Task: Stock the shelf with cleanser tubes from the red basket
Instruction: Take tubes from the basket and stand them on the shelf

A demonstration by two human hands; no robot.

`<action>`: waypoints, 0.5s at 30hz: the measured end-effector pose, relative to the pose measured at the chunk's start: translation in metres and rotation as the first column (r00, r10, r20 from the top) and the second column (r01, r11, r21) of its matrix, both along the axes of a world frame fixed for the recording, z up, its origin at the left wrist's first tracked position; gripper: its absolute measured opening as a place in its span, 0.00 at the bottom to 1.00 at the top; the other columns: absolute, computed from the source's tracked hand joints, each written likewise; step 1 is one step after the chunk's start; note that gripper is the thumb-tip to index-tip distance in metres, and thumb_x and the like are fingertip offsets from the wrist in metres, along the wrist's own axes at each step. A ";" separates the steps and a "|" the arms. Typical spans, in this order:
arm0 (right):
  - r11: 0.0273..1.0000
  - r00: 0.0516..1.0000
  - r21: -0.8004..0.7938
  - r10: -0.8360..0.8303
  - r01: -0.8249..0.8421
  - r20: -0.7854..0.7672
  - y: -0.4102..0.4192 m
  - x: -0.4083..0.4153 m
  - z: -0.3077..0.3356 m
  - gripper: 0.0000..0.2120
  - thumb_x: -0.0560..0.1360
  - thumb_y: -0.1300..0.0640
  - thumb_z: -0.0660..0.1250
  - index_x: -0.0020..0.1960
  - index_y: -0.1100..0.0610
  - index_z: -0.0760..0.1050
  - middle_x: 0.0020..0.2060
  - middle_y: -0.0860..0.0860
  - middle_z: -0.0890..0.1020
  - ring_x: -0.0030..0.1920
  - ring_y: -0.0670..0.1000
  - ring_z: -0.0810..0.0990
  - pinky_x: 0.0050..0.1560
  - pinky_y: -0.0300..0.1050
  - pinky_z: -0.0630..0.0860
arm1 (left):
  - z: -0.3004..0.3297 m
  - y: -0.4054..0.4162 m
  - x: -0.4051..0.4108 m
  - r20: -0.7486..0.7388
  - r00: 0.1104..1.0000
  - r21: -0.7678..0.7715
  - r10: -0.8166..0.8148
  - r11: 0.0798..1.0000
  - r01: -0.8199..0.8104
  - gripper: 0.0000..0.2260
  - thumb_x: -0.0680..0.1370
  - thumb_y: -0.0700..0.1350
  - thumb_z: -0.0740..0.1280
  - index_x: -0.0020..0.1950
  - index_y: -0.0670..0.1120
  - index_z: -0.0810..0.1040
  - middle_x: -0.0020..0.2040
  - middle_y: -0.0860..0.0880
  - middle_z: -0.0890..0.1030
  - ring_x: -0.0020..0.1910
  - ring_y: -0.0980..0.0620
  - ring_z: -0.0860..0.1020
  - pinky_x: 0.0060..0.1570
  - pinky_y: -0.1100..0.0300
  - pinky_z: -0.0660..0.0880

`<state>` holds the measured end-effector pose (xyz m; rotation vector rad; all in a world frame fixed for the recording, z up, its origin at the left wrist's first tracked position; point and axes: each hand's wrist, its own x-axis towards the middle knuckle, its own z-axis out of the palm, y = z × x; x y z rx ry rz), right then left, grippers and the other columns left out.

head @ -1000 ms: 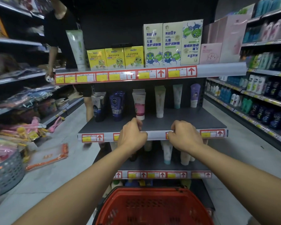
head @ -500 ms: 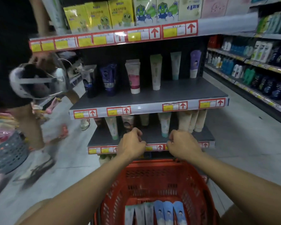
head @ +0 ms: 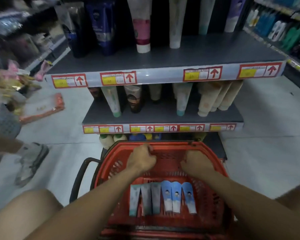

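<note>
Both hands are sitting at the far end of the red basket (head: pixel 213 172) in lower centre frame. Left hand (head: pixel 142 159) is clenching near the far rim; right hand (head: pixel 197 163) is curled too, can't tell whether either is gripping anything. Six cleanser tubes (head: pixel 163 198) are lying side by side on the basket floor. The shelf (head: pixel 163 73) is filling upper centre, tubes standing on it.

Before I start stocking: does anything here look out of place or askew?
Yes. An orange-edged packet lies on the floor left of the shelf, and three beige tubes there lean sideways.
</note>
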<state>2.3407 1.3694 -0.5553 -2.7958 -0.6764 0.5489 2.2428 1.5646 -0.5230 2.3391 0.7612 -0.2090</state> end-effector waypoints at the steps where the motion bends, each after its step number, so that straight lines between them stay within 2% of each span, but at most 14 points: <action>1: 0.999 0.999 -0.035 -0.024 0.023 -0.046 -0.002 0.003 -0.020 0.26 0.68 0.43 0.55 0.53 0.56 0.83 0.47 0.54 0.86 0.46 0.57 0.85 0.49 0.52 0.84 | -0.009 0.003 0.000 -0.030 1.000 -0.022 0.007 1.000 -0.007 0.06 0.72 0.45 0.70 0.47 0.54 0.76 0.46 0.52 0.85 0.48 0.47 0.83 0.49 0.54 0.80; 3: 0.995 0.989 -0.093 -0.061 0.048 -0.138 -0.009 0.005 -0.053 0.21 0.73 0.44 0.61 0.54 0.56 0.83 0.48 0.55 0.87 0.49 0.58 0.86 0.51 0.51 0.83 | -0.032 0.009 -0.001 -0.078 0.997 -0.044 0.027 0.999 -0.030 0.07 0.71 0.47 0.69 0.48 0.54 0.78 0.50 0.50 0.86 0.51 0.45 0.84 0.53 0.53 0.81; 5: 0.993 0.978 -0.120 -0.022 -0.003 -0.207 -0.013 -0.001 -0.070 0.18 0.77 0.47 0.63 0.57 0.56 0.84 0.55 0.55 0.86 0.55 0.58 0.85 0.56 0.48 0.79 | -0.055 0.014 -0.002 -0.135 0.990 -0.050 0.037 0.998 -0.044 0.08 0.72 0.47 0.69 0.51 0.51 0.82 0.51 0.48 0.87 0.54 0.44 0.84 0.54 0.55 0.80; 8: 0.974 0.928 -0.206 0.014 -0.097 -0.373 -0.021 -0.007 -0.115 0.18 0.82 0.51 0.59 0.65 0.58 0.79 0.64 0.55 0.82 0.64 0.57 0.80 0.63 0.46 0.72 | -0.098 0.021 -0.010 -0.271 0.962 -0.076 0.032 0.996 -0.055 0.06 0.74 0.47 0.70 0.46 0.49 0.85 0.47 0.48 0.87 0.52 0.45 0.85 0.48 0.59 0.77; 10: 0.974 0.879 -0.220 -0.054 -0.059 -0.473 -0.026 -0.008 -0.147 0.22 0.82 0.49 0.55 0.68 0.59 0.77 0.67 0.56 0.80 0.66 0.57 0.78 0.64 0.46 0.71 | -0.129 0.028 -0.016 -0.324 0.945 -0.080 0.035 0.995 -0.064 0.10 0.72 0.54 0.71 0.47 0.50 0.87 0.47 0.48 0.88 0.52 0.45 0.86 0.49 0.58 0.80; 12: 0.966 0.846 -0.258 -0.139 0.002 -0.515 -0.030 -0.008 -0.179 0.23 0.85 0.48 0.52 0.71 0.60 0.74 0.68 0.58 0.78 0.67 0.59 0.77 0.66 0.48 0.70 | -0.155 0.034 -0.023 -0.373 0.927 -0.108 0.046 0.990 -0.092 0.15 0.72 0.54 0.70 0.48 0.45 0.88 0.47 0.44 0.88 0.50 0.44 0.86 0.49 0.54 0.81; 15: 0.942 0.818 -0.322 -0.260 0.097 -0.513 -0.034 -0.019 -0.210 0.25 0.84 0.41 0.51 0.69 0.57 0.74 0.61 0.59 0.81 0.61 0.60 0.81 0.62 0.53 0.77 | -0.189 0.040 -0.036 -0.463 0.886 -0.109 0.027 0.990 -0.087 0.12 0.78 0.45 0.69 0.49 0.38 0.87 0.50 0.39 0.87 0.53 0.42 0.85 0.51 0.55 0.78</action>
